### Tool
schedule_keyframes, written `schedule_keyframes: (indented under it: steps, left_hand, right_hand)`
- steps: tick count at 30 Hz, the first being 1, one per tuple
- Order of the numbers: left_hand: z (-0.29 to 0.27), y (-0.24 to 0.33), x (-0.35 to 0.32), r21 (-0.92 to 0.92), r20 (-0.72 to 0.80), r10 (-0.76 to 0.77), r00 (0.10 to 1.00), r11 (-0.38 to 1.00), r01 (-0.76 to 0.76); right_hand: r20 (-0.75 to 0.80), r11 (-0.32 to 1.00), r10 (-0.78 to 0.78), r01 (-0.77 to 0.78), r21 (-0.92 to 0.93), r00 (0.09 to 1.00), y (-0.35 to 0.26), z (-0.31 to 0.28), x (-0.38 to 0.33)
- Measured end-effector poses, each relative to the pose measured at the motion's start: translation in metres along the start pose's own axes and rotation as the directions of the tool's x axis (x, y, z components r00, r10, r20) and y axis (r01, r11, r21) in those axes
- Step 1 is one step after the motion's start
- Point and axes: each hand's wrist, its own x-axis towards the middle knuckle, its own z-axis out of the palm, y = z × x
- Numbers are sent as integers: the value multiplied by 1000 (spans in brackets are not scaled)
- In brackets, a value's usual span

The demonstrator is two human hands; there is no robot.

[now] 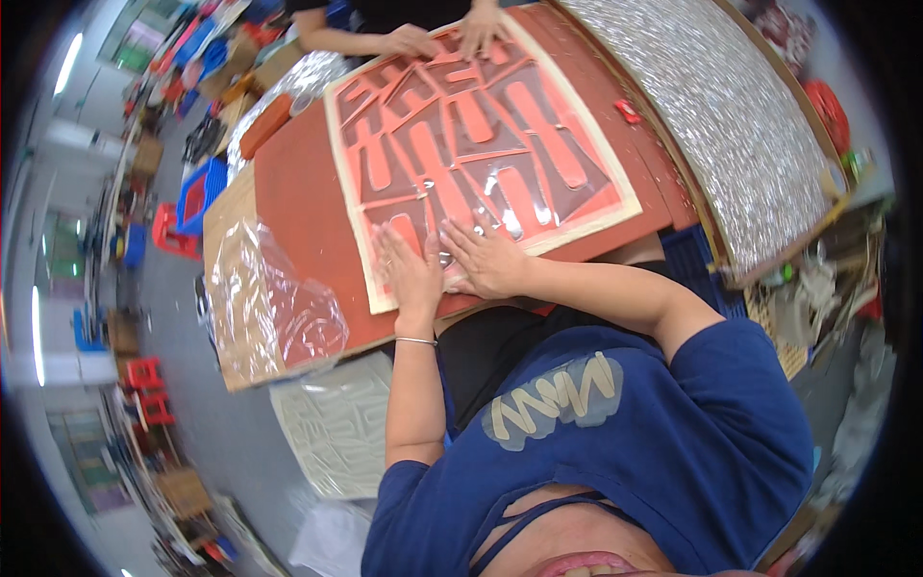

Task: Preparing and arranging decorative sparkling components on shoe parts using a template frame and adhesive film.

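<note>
A large framed panel with a pale border lies on the table, its face coral red with dark cut-out shapes. Glossy clear film covers it and throws bright reflections. At the panel's near edge my left hand lies flat, fingers stretched out. My right hand rests beside it, palm down with fingers spread, close to the left thumb. Neither palm's underside can be seen. Across the table, another person's two hands press on the far end of the same panel.
The reddish-brown table carries a brown cardboard strip and crumpled clear plastic at left. A small red tool lies right of the panel. Silvery bubbled sheeting fills the right side. A pale embossed sheet lies below the table's left.
</note>
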Motion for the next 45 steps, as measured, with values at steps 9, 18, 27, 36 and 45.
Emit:
schedule_keyframes:
  steps: [9, 18, 27, 36, 45]
  left_hand:
    - [-17, -24, 20, -82, 230, 42, 972, 996, -24]
    - [21, -54, 104, 96, 173, 128, 976, 985, -146]
    - [17, -73, 101, 274, 39, 40, 998, 960, -49]
    - [73, 26, 77, 202, 99, 175, 980, 960, -192]
    - [133, 166, 53, 86, 227, 404, 886, 898, -432]
  right_hand:
    - [-385, 860, 510, -449, 244, 769, 110, -70, -26]
    - [-188, 771, 633, -635, 59, 751, 197, -58, -18]
    - [-72, 862, 493, -476, 171, 867, 146, -52, -82]
    - [-410, 849, 505, -523, 77, 759, 91, -21, -167]
    - [-272, 866, 420, -472, -166, 866, 88, -9, -205]
